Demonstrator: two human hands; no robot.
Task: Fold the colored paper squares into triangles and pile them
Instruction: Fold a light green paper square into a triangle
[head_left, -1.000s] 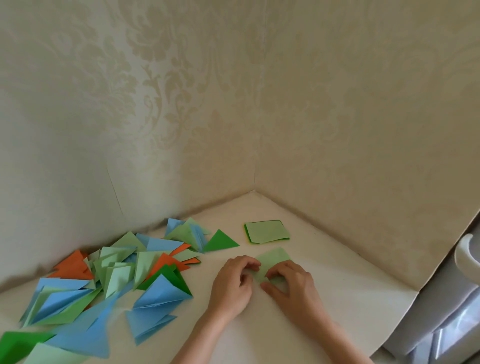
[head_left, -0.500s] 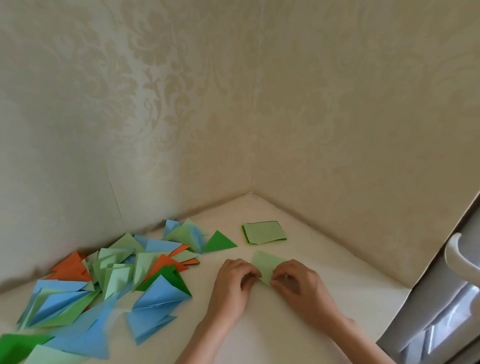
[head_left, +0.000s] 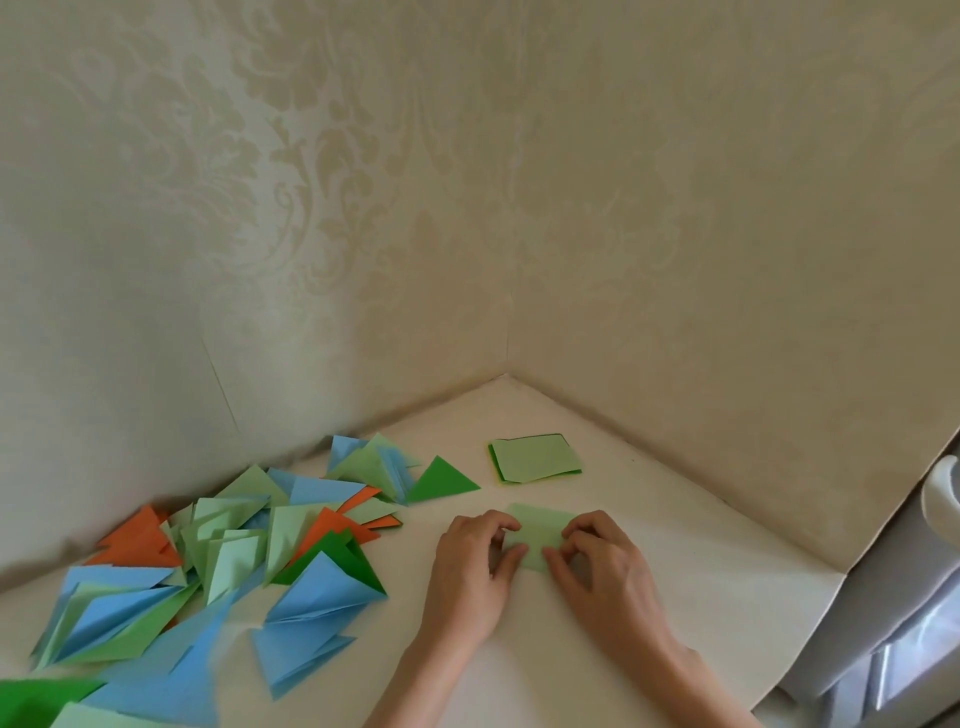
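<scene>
Pale green paper, one sheet (head_left: 537, 540), lies flat on the table (head_left: 675, 597) between my two hands, and that is the piece I am folding. My left hand (head_left: 470, 577) sits on its left edge, my right hand (head_left: 605, 577) on its right, so the sheet runs crosswise from one hand to the other, its far edge pointing toward the corner of the walls. Both hands are equally near; neither has to reach.

My left fingers (head_left: 501, 525) are curled down and pinching the left side of the sheet. My right fingers (head_left: 571, 538) are bent over the right side and pressing it against the table. The near part of the paper is hidden under my knuckles, so I cannot tell whether a corner has been brought across yet; I judge the fold is only being started or lined up.

What matters for the coming move, I think, is the diagonal: one corner under my fingers has to travel across to the opposite one, while the other hand keeps the sheet from sliding.

Beyond the sheet, just apart from it, waits the small stack of unfolded squares (head_left: 535, 460), light green on top with a darker edge beneath. Off to my left, well apart, sprawls the pile of finished triangles (head_left: 234, 561) in blue, green and orange, loosely overlapping.
</scene>
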